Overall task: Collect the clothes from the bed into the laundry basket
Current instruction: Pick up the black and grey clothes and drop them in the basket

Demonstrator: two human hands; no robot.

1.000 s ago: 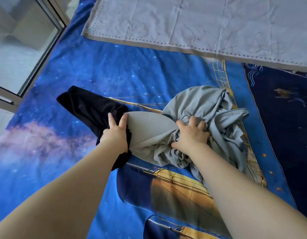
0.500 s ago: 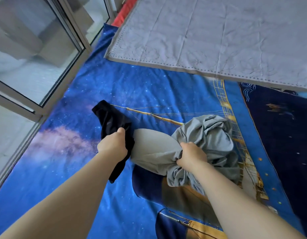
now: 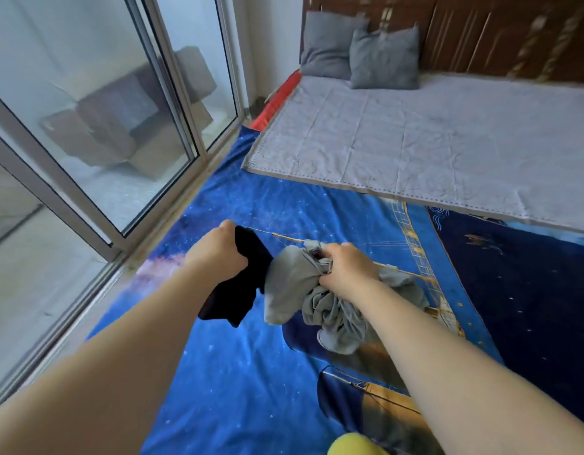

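Observation:
My left hand is closed on a black garment, which hangs from my fist above the blue starry bedsheet. My right hand grips a bunched grey garment; its folds dangle below my wrist, just over the sheet. The two garments touch each other between my hands. No laundry basket is in view.
A pale grey quilted cover lies over the far half of the bed, with two grey pillows against a brown headboard. Sliding glass doors run along the bed's left side. A yellow rounded object shows at the bottom edge.
Both hands closed on the garments and lifted them off the sheet; the clothes bunched up. The view tilted up, bringing the pillows and headboard into sight.

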